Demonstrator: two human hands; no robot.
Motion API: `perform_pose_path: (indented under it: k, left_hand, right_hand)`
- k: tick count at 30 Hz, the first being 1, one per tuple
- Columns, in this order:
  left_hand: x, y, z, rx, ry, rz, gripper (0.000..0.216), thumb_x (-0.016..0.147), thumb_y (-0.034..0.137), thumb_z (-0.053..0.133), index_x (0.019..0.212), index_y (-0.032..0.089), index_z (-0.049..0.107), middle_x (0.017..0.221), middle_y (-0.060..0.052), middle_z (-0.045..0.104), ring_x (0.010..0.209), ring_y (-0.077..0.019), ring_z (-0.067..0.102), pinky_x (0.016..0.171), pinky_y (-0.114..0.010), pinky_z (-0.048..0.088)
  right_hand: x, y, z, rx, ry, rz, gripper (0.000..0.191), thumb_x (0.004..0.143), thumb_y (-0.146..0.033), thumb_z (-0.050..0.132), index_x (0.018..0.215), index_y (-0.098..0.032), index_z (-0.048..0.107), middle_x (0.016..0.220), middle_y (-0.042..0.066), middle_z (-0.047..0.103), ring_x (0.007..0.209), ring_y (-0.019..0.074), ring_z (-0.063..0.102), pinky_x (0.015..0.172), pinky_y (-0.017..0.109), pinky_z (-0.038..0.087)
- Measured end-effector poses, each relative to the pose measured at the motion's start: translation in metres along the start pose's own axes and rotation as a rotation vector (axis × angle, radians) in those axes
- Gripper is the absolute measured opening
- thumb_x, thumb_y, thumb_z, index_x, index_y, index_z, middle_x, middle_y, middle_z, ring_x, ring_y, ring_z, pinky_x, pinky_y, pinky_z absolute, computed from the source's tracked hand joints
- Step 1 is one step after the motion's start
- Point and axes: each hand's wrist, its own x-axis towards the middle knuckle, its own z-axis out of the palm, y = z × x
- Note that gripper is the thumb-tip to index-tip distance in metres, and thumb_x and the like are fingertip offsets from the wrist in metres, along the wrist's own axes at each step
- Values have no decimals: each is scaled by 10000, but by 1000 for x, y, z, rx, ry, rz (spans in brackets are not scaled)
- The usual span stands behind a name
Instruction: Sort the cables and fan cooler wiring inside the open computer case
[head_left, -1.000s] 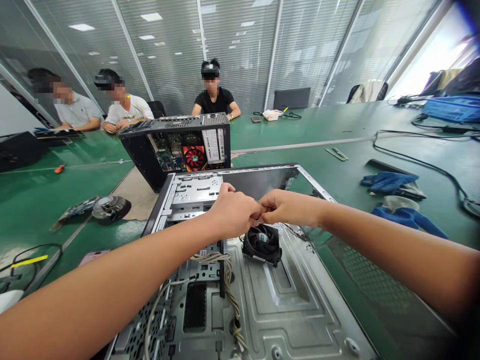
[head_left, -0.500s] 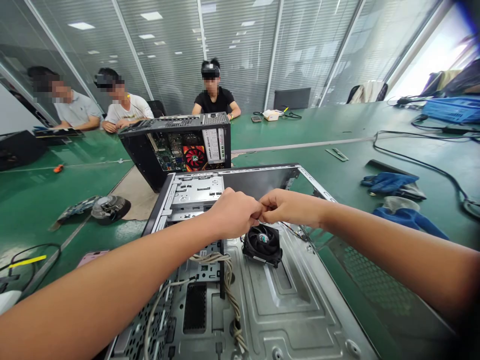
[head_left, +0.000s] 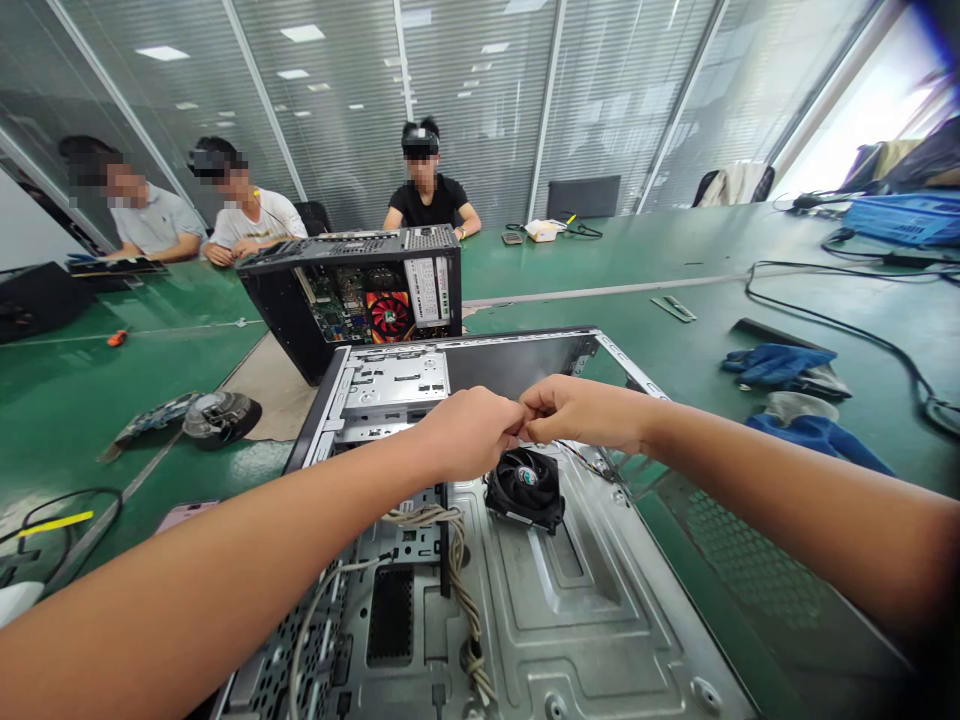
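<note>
Both of my hands meet above a black cooling fan [head_left: 526, 490], which lies in an open computer case [head_left: 585, 600]. My left hand [head_left: 474, 432] is closed, its fingertips pinched against those of the other hand. From the right comes my right hand [head_left: 581, 412], also closed in a pinch. Whatever is between the fingers is hidden. A thin multicoloured cable [head_left: 581, 458] shows just below my right hand, beside the fan. Twisted beige cables [head_left: 461, 560] run along the metal drive cage [head_left: 397, 372] side of the case.
A second computer tower [head_left: 285, 310] with a red fan stands behind the case. Blue gloves [head_left: 780, 368] and a black cable [head_left: 847, 320] lie to the right. A dark round part [head_left: 221, 417] sits on the left. Three people sit across the green table [head_left: 600, 270].
My left hand has dipped very slightly, and both hands stay pinched together above the fan. The fan and the case have not visibly moved.
</note>
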Motion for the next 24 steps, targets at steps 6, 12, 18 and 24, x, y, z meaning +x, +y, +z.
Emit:
perform_pose_path:
  k: [6,12,18,24]
  left_hand:
    - [0,0,-2,-97,19,-41,121,822,223,553,789,185,663,720,-27,660,649,-151,583,563,-260,367]
    - [0,0,-1,-100,-5,7,99,814,183,559,804,180,657,734,-29,664,658,-149,581,574,-260,359]
    - [0,-1,-5,-103,19,-23,134,807,215,548,762,184,670,694,-23,646,611,-128,546,552,-252,345]
    - [-1,-1,-7,-52,-23,-5,162,814,227,529,819,195,688,737,-40,672,654,-156,582,591,-273,387]
  right_hand:
    - [-1,-2,0,-19,62,21,31,616,-209,509,608,-179,515,592,-47,403,574,102,314,539,266,225]
    - [-1,-1,-1,-25,14,4,44,623,-200,499,616,-173,532,588,-49,376,565,95,290,538,269,211]
    - [-1,-2,-1,-82,54,-32,38,631,-207,519,624,-173,533,583,-52,387,558,93,295,518,260,219]
    - [-1,-3,-1,-105,48,-21,42,634,-208,516,628,-172,536,574,-54,387,546,88,298,507,251,228]
